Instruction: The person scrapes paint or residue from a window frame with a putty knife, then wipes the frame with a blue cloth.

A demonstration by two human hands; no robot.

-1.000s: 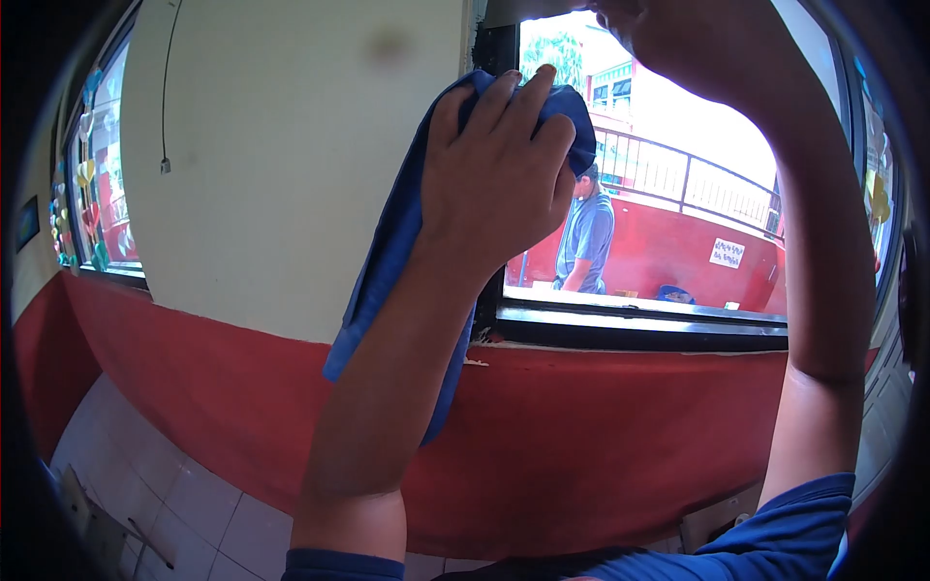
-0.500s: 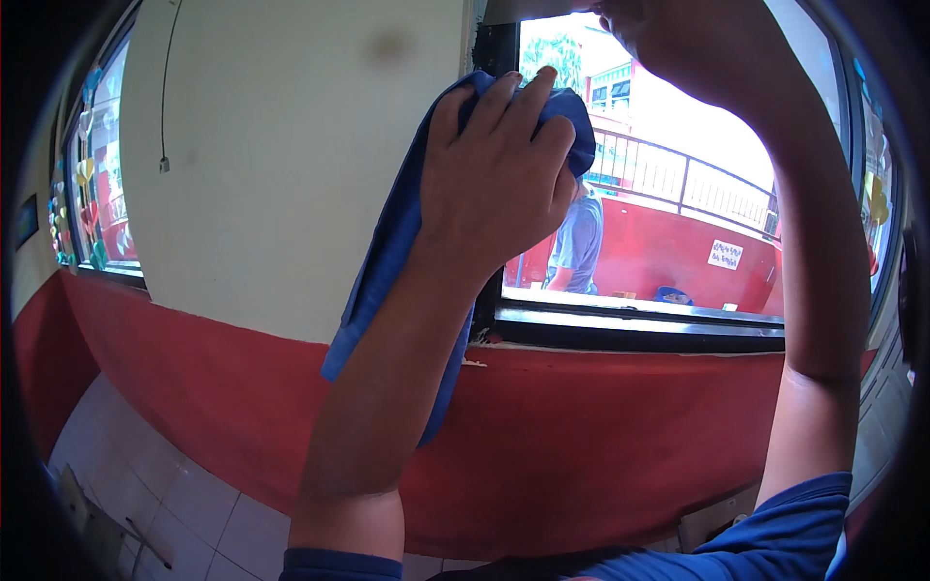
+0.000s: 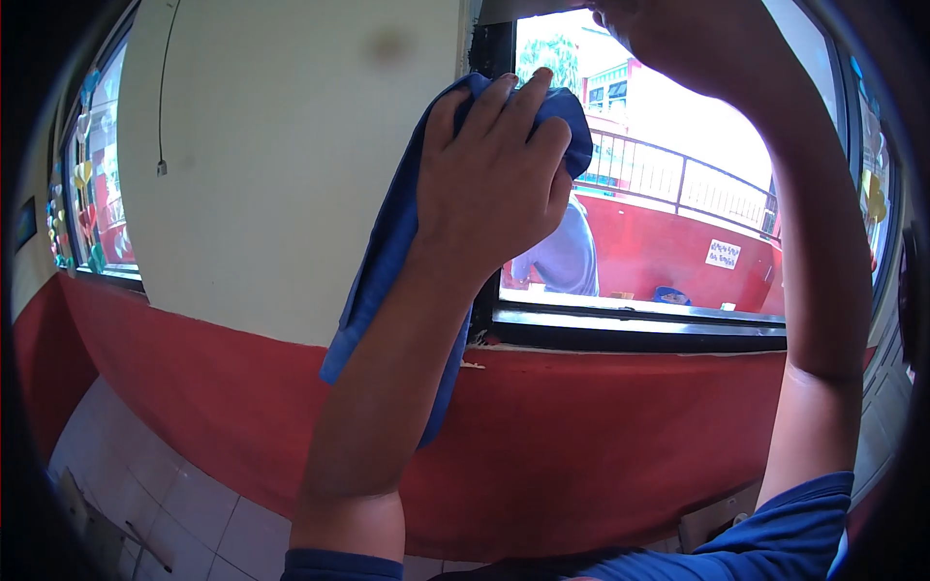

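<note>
My left hand [image 3: 489,179] presses a blue cloth [image 3: 383,266] against the left side of the window frame [image 3: 492,58]. Its fingers bend over the bunched upper part, and the rest of the cloth hangs down behind my forearm. High at the right, my right hand [image 3: 644,24] is partly cut off by the top of the view. Those fingers curl at the end of a grey strip [image 3: 533,9] along the window's top; what they grip is not clear. Bright window glass [image 3: 697,145] lies between my two arms.
A cream wall [image 3: 291,174] with a hanging cord [image 3: 163,97] is on the left, above a red lower wall [image 3: 581,436]. White floor tiles [image 3: 194,494] show at lower left. Outside stand a person in a light blue shirt [image 3: 572,252] and a railing [image 3: 678,184].
Both my hands keep nearly the same place, the left still on the cloth. My view has shifted very slightly. Outside, the person in light blue has bent lower and turned.
</note>
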